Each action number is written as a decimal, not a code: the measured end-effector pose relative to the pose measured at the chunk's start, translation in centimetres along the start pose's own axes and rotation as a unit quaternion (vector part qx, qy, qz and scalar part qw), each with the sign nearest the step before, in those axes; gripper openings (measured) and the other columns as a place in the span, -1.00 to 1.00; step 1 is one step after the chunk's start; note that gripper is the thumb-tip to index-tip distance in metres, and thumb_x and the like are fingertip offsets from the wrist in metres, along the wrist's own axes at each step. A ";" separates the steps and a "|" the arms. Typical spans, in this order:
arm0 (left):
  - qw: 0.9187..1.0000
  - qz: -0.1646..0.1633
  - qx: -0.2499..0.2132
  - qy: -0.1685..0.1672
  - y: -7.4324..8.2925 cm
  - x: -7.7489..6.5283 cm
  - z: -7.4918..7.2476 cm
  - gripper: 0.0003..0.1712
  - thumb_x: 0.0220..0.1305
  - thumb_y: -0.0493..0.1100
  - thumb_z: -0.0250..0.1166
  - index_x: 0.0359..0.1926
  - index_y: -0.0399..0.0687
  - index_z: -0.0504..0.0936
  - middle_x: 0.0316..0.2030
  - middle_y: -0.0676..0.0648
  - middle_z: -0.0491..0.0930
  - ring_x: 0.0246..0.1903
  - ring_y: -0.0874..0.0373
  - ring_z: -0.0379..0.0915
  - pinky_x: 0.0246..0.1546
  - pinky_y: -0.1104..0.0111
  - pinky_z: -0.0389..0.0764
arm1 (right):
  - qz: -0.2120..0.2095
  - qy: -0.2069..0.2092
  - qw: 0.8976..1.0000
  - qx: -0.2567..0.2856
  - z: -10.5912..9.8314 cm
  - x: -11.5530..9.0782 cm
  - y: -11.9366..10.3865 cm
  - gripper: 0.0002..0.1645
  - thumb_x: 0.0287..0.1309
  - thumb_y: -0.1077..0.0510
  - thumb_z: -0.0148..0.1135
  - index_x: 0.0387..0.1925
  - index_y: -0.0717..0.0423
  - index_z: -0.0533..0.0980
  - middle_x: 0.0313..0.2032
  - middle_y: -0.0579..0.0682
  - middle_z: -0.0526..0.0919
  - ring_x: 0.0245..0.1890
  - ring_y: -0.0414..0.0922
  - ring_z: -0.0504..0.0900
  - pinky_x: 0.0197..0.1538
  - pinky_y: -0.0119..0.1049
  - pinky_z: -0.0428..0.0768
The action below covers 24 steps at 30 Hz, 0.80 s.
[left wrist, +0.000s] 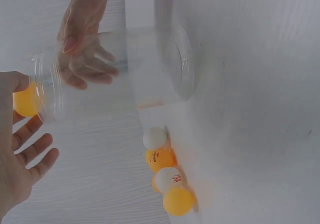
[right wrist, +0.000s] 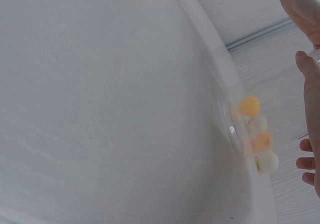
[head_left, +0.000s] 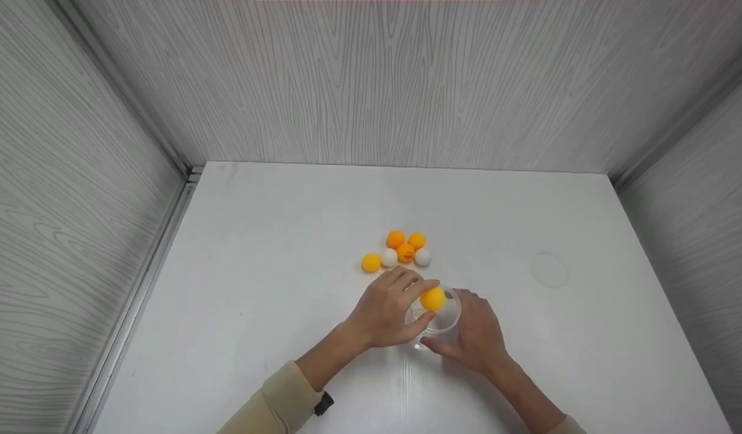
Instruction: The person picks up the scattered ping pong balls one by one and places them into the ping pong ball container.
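My left hand [head_left: 383,310] pinches a yellow-orange ping-pong ball [head_left: 432,299] between thumb and fingertips. The ball is right at the mouth of a clear plastic jar [left wrist: 145,69], its lower part overlapping the rim in the left wrist view. The jar stands upright on the table, and no balls show inside it. From the right side my right hand [head_left: 476,331] holds the jar, thumb toward me and fingers round the far side. Beyond the left hand lies a cluster of orange ping-pong balls [head_left: 395,239] and white ping-pong balls [head_left: 423,257].
A thin transparent ring [head_left: 550,269] lies flat on the white table [head_left: 274,229], right of the jar. Wood-grain panels [head_left: 371,84] enclose the table at the back and both sides. A metal rail [head_left: 129,295] runs along the left edge.
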<state>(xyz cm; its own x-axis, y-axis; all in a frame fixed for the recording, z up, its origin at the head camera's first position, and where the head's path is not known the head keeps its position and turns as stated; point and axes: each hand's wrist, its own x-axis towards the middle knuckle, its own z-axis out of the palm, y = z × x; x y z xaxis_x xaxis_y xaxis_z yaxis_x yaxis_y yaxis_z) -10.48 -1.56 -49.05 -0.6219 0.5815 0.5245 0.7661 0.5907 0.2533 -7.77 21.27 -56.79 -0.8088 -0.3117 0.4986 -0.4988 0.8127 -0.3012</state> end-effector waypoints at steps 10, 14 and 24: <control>1.000 -0.004 0.004 -0.019 0.3 0.1 0.4 -0.49 0.33 0.12 0.39 0.22 0.06 0.69 -0.10 0.07 0.73 -0.03 0.17 0.60 0.08 0.40 0.67 | -0.009 0.002 1.000 0.009 -0.1 0.0 0.0 0.09 0.00 -0.59 0.39 0.26 0.13 0.43 0.06 0.05 0.68 -0.06 -0.02 0.62 0.00 -0.08 0.69; 1.000 -0.003 0.004 -0.019 0.3 0.1 0.5 -0.49 0.33 0.13 0.38 0.22 0.06 0.68 -0.10 0.07 0.74 -0.03 0.17 0.60 0.08 0.40 0.67 | -0.008 0.001 1.000 0.013 -0.1 0.0 0.0 0.09 0.00 -0.59 0.40 0.26 0.13 0.43 0.07 0.04 0.68 -0.05 -0.03 0.62 0.00 -0.08 0.69; 1.000 -0.004 0.006 -0.024 0.2 0.0 0.6 -0.48 0.31 0.14 0.39 0.21 0.06 0.70 -0.10 0.05 0.74 -0.04 0.16 0.60 0.04 0.38 0.67 | -0.022 0.020 1.000 0.003 0.3 0.0 0.2 0.12 0.05 -0.65 0.29 0.23 0.19 0.45 0.00 0.07 0.69 -0.10 0.00 0.64 -0.07 -0.09 0.68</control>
<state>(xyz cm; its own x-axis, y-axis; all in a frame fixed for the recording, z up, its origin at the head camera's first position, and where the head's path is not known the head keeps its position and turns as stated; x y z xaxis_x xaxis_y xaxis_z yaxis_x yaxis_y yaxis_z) -10.46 -1.12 -49.43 -0.6352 0.6032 0.4823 0.7593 0.6019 0.2472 -7.92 21.31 -57.07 -0.7735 -0.3268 0.5431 -0.5354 0.7954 -0.2839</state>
